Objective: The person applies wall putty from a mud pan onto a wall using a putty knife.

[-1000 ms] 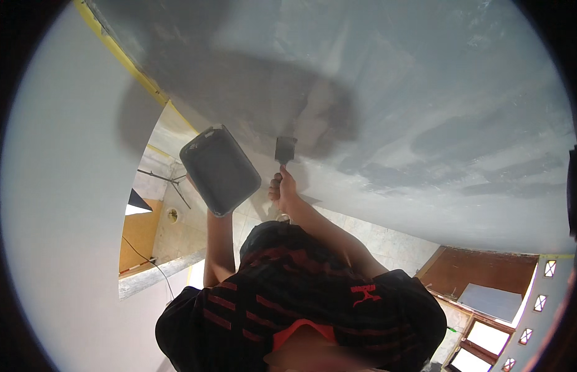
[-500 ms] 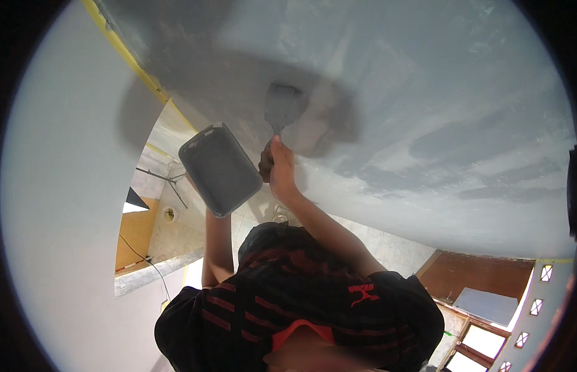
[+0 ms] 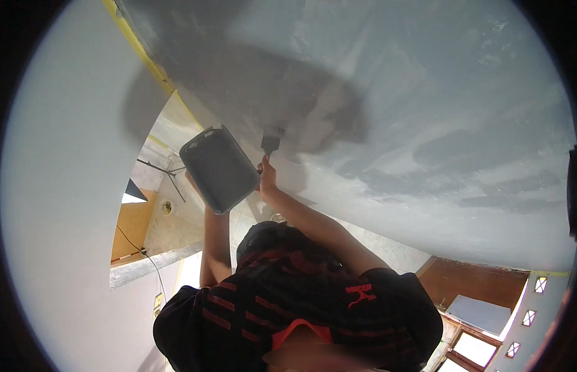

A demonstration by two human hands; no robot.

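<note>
In the head view, we grip the grey rectangular tray (image 3: 219,206) with our left hand (image 3: 191,181); some fingers show along its left edge, the rest are hidden behind it. Just right of the tray, our right hand (image 3: 267,176) has its fingers wrapped around the handle of a putty knife (image 3: 270,144), whose blade points at the grey-smeared wall (image 3: 425,93) beyond the tray; contact we cannot tell. We judge the tray stiff, fairly light, best supported underneath; the knife light, its blade springy, best held by the handle.
</note>
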